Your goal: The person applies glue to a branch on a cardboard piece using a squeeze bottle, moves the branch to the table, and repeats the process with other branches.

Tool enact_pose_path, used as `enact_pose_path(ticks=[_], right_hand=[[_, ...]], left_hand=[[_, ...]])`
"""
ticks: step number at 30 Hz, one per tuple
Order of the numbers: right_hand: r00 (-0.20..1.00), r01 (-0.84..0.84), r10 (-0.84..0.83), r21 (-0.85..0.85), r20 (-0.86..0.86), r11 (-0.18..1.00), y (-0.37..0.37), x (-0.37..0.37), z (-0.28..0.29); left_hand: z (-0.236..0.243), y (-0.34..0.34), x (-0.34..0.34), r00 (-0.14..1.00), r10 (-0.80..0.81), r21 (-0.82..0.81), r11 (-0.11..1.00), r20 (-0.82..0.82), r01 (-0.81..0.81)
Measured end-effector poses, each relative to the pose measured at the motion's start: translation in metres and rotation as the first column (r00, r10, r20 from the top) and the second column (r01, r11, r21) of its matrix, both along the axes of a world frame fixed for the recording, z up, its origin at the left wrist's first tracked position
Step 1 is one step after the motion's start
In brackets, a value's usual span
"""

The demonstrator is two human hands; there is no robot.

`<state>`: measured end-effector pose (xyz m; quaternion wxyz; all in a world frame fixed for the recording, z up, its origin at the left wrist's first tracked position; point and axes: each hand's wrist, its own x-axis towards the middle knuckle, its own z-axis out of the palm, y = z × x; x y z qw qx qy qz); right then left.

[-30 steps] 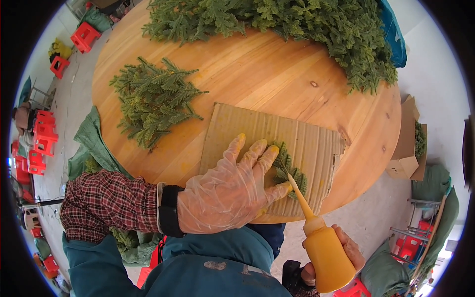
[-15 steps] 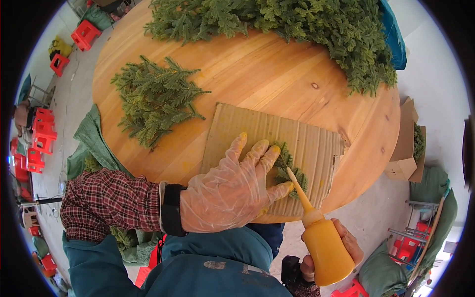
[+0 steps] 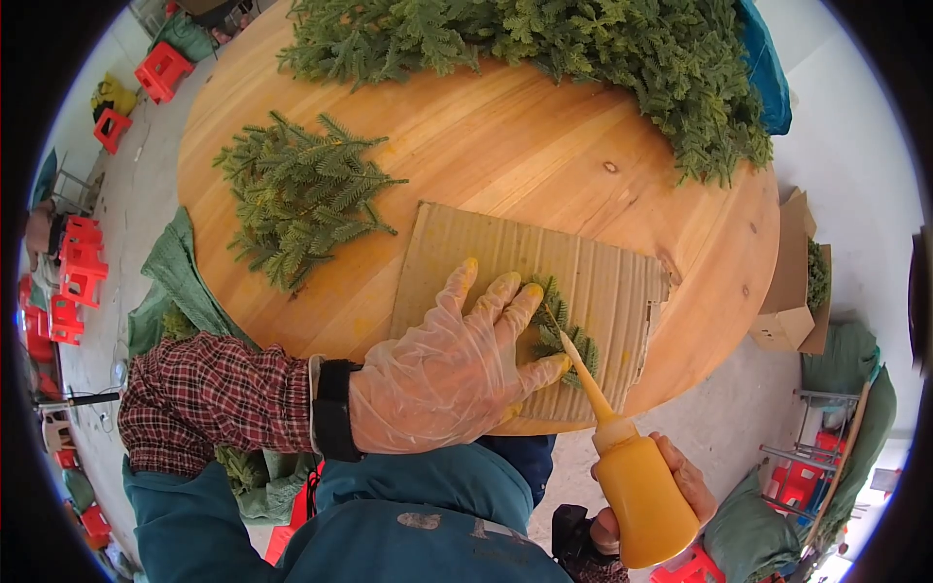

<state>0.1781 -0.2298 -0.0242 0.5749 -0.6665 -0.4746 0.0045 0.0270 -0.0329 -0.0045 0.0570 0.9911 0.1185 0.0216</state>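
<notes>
My left hand [image 3: 437,374], in a clear plastic glove with yellow-stained fingertips, lies spread on a piece of corrugated cardboard [image 3: 457,243]. Its thumb and forefinger rest at the edge of a small green artificial fir sprig [image 3: 575,358], part of which the fingers cover. My bare right hand [image 3: 685,481] is wrapped round a squeeze bottle [image 3: 643,500] filled with yellow liquid. The bottle is tilted, and its long tapered nozzle [image 3: 588,379] points up and left, with a thin tip over the sprig.
A round wooden table [image 3: 505,146] carries a loose bunch of fir sprigs [image 3: 301,194] at left and a large heap [image 3: 544,44] at the far side. An open carton [image 3: 792,282] with greenery stands at right. Red stools [image 3: 83,262] and green sacks [image 3: 753,530] are on the floor.
The whole view has shifted slightly. The bottle's nozzle stays over the sprig, and the left hand keeps its place on the cardboard with little visible movement.
</notes>
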Motion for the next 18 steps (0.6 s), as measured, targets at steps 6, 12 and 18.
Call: enact_pose_path(ticks=[6,12,18], right_hand=[[0.994,-0.093,0.094,0.013,-0.054,0.996,0.009,0.003,-0.002],[0.998,0.059,-0.059,0.006,-0.009,0.998,0.008,-0.004,-0.003],[0.990,0.064,-0.055,-0.060,0.129,0.996,-0.002,0.002,0.004]], left_hand=[[0.000,0.001,-0.001,1.000,-0.002,-0.023,1.000,0.010,0.002],[-0.002,0.000,0.000,1.000,0.007,-0.010,1.000,0.010,-0.007],[-0.001,0.002,0.000,1.000,-0.002,-0.030,1.000,0.022,0.003]])
